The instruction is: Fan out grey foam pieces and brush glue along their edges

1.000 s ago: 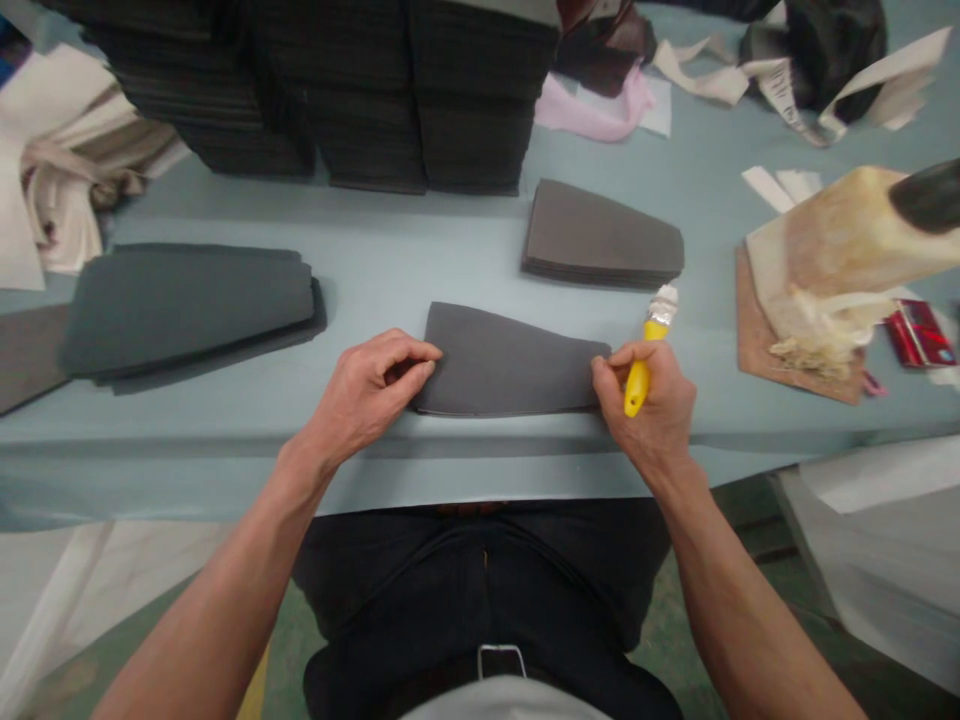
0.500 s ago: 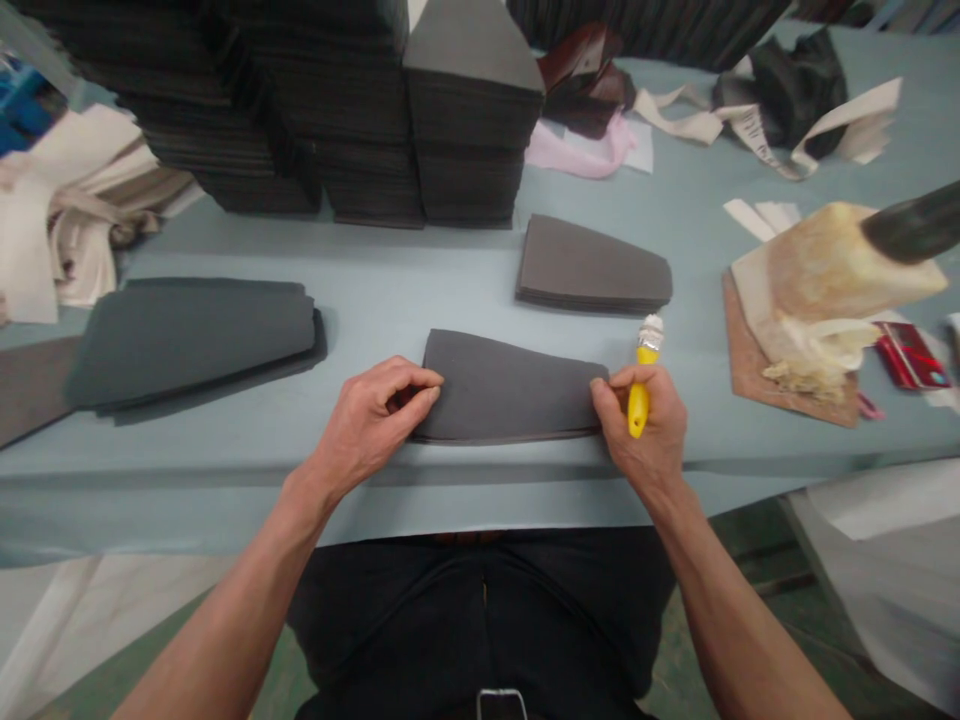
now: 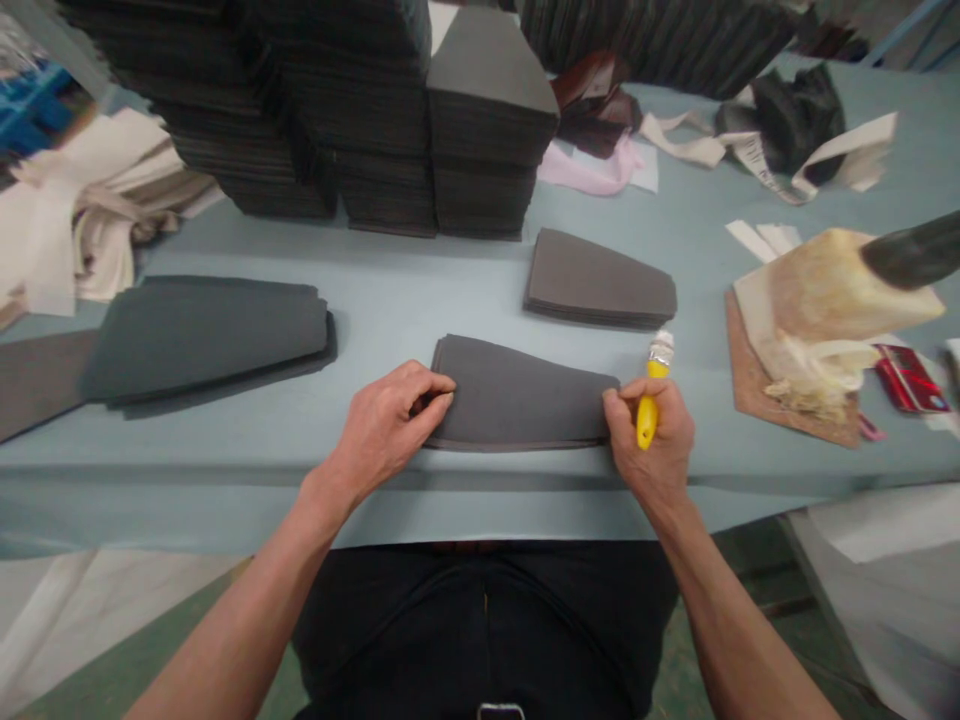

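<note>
A dark grey tapered sheet [image 3: 525, 395] lies flat near the table's front edge, on top of at least one more piece whose rim peeks out along its left and lower sides. My left hand [image 3: 391, 420] is closed, thumb and forefinger pinching the wide left end. At the narrow right end, the thumb and fingertips of my right hand [image 3: 664, 430] pinch the corner. That same hand also grips a yellow-handled paintbrush [image 3: 657, 368], bristles pointing away from me and whitish at the tip. Behind the sheet sits a short stack of similar brownish-grey pieces [image 3: 600, 275].
Dark tapered pieces [image 3: 210, 330] lie piled at left. Tall black stacks [image 3: 480, 150] rise at the back. On the right, a glue-crusted yellowish container [image 3: 817, 290] stands on a brown board [image 3: 757, 400], beside a red object [image 3: 911, 378]. Cloth strips [image 3: 97, 210] heap at far left.
The whole view has shifted slightly. Both hands keep their pinch on the sheet's ends, and a little more of the layer beneath shows at its left and lower edges.
</note>
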A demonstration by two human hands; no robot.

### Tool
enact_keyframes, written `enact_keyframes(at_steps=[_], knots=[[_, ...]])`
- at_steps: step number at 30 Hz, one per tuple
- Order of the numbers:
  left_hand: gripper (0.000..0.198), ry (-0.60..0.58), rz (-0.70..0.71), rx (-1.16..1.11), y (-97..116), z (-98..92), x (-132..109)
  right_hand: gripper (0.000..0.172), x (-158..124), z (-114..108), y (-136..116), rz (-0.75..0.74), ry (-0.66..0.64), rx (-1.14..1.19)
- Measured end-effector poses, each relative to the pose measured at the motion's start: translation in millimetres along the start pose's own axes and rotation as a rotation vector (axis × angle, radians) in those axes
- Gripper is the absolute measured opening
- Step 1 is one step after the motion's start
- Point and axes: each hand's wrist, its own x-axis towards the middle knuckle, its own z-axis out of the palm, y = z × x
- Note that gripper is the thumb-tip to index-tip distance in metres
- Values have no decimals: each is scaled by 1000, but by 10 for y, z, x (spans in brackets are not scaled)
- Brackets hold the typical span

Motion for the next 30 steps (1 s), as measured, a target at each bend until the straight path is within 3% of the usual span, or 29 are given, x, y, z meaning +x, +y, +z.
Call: enact_keyframes(at_steps=[12, 24, 30], knots=[[22, -24, 42, -60, 10, -52, 24, 21, 15, 2, 4, 14, 16, -21], [27, -156, 75, -63, -20, -169, 136, 21, 22, 5, 7, 89, 23, 64], [28, -164, 59, -57, 1, -188, 151, 20, 45, 12, 31, 87, 12, 87]])
